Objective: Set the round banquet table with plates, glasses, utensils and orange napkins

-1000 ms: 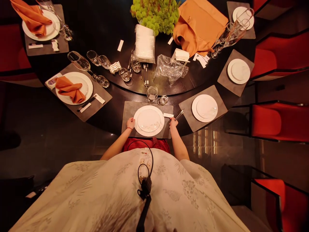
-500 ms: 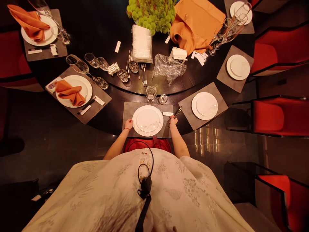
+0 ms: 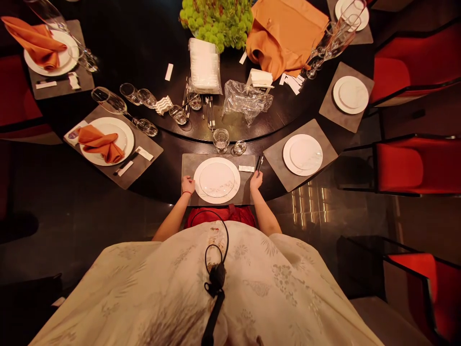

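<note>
My right hand [image 3: 256, 180] is closed around dark chopsticks [image 3: 260, 163], whose ends point away from me past the right edge of the grey placemat [image 3: 188, 166]. Beside them on the mat lies a small white chopstick rest or packet [image 3: 246, 168]; I cannot tell which. My left hand [image 3: 188, 184] is at the mat's left side, fingers curled, close to the rim of the white plate [image 3: 197, 180]. Whether it holds anything is hidden. A smaller marbled plate [image 3: 217, 178] sits on the larger one. Behind the mat stand a stemmed glass [image 3: 221, 140] and a small glass [image 3: 239, 147].
The raised round centre carries loose chopsticks [image 3: 210, 113], a wrapped white stack [image 3: 204, 67], crumpled clear plastic [image 3: 247, 102], orange cloths [image 3: 284, 38] and a green plant [image 3: 218, 21]. Place settings flank mine, one with a folded orange napkin [image 3: 103, 143]. Red chairs [image 3: 403, 166] stand right.
The chopsticks in my right hand have swung to point more directly away from me. My left hand stays by the plate. The whole view has shifted slightly.
</note>
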Demonstrator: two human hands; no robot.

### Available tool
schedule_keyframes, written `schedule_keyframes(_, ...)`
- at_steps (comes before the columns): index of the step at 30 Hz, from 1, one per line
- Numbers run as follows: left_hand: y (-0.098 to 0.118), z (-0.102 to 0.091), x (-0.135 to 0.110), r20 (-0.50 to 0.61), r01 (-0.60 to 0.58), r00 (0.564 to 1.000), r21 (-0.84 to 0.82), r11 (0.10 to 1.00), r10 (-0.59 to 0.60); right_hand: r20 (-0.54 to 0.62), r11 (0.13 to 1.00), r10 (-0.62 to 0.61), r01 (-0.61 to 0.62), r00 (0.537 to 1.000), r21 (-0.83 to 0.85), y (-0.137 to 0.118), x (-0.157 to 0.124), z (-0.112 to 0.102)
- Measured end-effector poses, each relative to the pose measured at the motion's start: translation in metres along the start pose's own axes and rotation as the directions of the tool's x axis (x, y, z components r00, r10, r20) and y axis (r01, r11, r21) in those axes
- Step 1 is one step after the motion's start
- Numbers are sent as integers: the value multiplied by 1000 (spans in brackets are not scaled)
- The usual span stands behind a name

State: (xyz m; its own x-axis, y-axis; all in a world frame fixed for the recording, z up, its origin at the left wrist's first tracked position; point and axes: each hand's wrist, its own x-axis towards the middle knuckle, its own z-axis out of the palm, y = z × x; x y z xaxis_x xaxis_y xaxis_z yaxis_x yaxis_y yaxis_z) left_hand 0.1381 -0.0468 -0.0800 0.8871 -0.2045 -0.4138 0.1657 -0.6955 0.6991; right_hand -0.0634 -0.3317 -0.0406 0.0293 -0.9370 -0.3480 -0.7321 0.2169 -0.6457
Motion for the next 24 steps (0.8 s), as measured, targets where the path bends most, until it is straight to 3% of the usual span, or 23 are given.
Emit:
schedule_keyframes(2,16,0,-7,-101,-88,991,10,996,88,109,993,-44,31,993,113,1,-16,-6)
schedule_keyframes(3,26,4,-12,-94,-134,987,-24,991,132,204,982,-62,23,977,187,1,-27,-9)
schedule_keyframes(5,53,19,-25,101,-180,974,-196,964,202,424,944,-114,-35,899,328,2,-52,-11)
schedule_keyframes(6,68,28,-32,252,-149,939,-310,939,232,522,923,-151,-70,840,379,2,-65,-11)
schedule_keyframes(8,97,49,-46,501,-14,812,-495,869,299,660,895,-224,-117,717,431,0,-92,-9)
schedule_keyframes(9,109,57,-51,564,57,761,-551,833,321,706,893,-244,-130,664,431,-2,-103,-8)
schedule_keyframes(11,127,68,-59,624,159,704,-602,783,338,766,905,-238,-150,598,399,-9,-120,-4)
schedule_keyframes(13,135,69,-62,661,194,669,-598,778,341,791,917,-200,-174,578,359,-18,-131,0)
schedule_keyframes(17,133,56,-60,746,182,555,-540,822,367,796,926,-123,-220,592,307,-33,-137,4)
schedule_keyframes(21,122,48,-57,829,207,452,-457,865,330,820,962,-95,-160,564,221,-32,-134,1)
schedule_keyframes(22,121,48,-56,837,231,448,-447,864,314,817,976,-101,-102,567,191,-30,-132,-2)
schedule_keyframes(24,119,49,-54,823,301,494,-464,833,281,760,987,-160,94,630,131,-25,-125,-10)
